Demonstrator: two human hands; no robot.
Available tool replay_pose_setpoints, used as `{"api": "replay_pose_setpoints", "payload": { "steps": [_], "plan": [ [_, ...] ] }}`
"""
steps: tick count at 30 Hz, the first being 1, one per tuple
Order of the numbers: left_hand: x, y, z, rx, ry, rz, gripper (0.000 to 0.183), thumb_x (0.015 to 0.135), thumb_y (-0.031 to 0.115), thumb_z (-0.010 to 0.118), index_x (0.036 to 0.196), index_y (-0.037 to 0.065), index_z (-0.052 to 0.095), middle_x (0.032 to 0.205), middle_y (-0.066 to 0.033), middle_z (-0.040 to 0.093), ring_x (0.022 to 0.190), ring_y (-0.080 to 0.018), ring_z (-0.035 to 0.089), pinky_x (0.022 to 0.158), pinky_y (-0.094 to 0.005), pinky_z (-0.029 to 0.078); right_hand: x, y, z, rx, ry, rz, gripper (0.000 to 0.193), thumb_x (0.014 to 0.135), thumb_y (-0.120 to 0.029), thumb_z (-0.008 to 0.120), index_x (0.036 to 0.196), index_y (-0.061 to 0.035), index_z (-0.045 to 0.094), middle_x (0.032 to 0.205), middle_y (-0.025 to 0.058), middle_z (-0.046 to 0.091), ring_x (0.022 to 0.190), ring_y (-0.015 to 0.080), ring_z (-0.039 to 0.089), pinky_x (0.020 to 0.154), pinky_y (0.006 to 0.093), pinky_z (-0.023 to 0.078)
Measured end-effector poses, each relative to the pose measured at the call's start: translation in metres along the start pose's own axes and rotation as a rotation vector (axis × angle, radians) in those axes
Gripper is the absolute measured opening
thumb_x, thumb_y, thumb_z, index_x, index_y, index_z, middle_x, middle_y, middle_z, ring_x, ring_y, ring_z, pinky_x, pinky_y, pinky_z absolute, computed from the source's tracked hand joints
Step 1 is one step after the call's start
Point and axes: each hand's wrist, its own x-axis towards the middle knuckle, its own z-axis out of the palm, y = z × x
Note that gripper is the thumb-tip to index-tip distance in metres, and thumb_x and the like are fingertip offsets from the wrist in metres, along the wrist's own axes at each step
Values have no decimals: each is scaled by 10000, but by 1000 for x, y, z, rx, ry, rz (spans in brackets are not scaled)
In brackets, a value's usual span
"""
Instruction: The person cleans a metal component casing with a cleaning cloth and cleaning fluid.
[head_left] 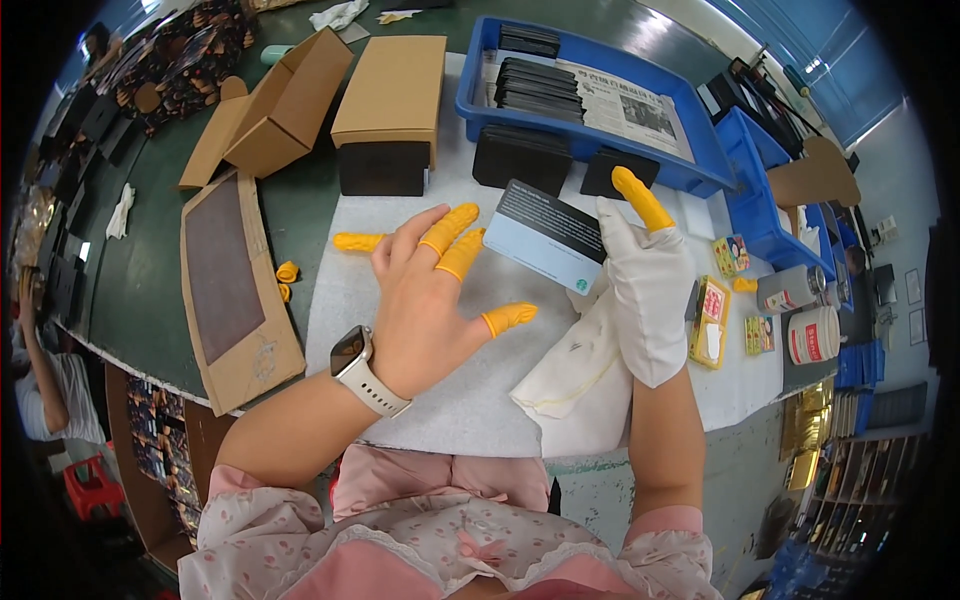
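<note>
My right hand (645, 290), in a white glove with a yellow finger cot on one finger, grips the right edge of a black and light-blue card (545, 238). A white cloth (580, 375) hangs under that hand down to the table's front edge; whether the hand also holds it I cannot tell. My left hand (425, 290) is bare apart from yellow finger cots, its fingers spread. Its fingertips are close to the card's left edge; contact is unclear. Beyond the card stand stacks of black cards (522, 158), with another black stack (618, 172) to their right.
A blue tray (705, 180) holds black card stacks and newspaper. A brown box (390, 90) and an open carton (290, 105) stand far left, with a cardboard piece (280, 340) nearer. Small yellow boxes (708, 320) and jars (812, 335) sit right. Other people are at left.
</note>
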Motion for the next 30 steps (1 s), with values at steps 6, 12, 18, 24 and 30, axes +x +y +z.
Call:
{"api": "replay_pose_setpoints", "payload": {
  "steps": [6, 12, 18, 24, 30],
  "plan": [
    [-1, -2, 2, 12, 7, 1, 899, 563, 409, 826, 1272, 15, 438, 1280, -133, 465, 1193, -321, 390, 1003, -429, 254, -6, -6, 0, -60, -60, -1, 399, 799, -171, 685, 1155, -14, 599, 635, -30, 591, 557, 9, 471, 548, 177, 391],
    [2, 5, 0, -83, 48, -107, 1114, 516, 469, 825, 1338, -63, 293, 1289, -205, 404, 1199, -370, 348, 1002, -469, 238, -14, -7, 8, -188, -293, 105, 374, 771, -232, 695, 1067, -10, 643, 541, 19, 535, 562, 85, 513, 570, 243, 418],
    [0, -2, 4, -179, -38, 2, 1025, 541, 337, 844, 1350, 14, 303, 1231, -180, 430, 1153, -362, 393, 1007, -454, 260, -19, 14, 12, -563, -351, -246, 343, 756, -365, 665, 694, -30, 696, 585, 104, 579, 746, 239, 558, 788, 367, 426],
    [-6, 12, 5, -293, -129, 164, 941, 568, 239, 803, 1347, 33, 318, 1195, -175, 460, 1122, -348, 426, 1008, -450, 283, -12, 13, 13, -431, -404, -151, 286, 746, -292, 693, 682, -14, 670, 565, 96, 565, 597, 215, 532, 719, 339, 448],
    [-8, 16, 1, -377, -146, 193, 939, 588, 263, 813, 1349, 25, 317, 1207, -186, 458, 1111, -358, 433, 1005, -448, 299, -6, -7, 5, 311, -53, 127, 443, 823, -127, 656, 1218, 9, 509, 750, 48, 639, 579, 65, 560, 497, 182, 434]
  ]
}}
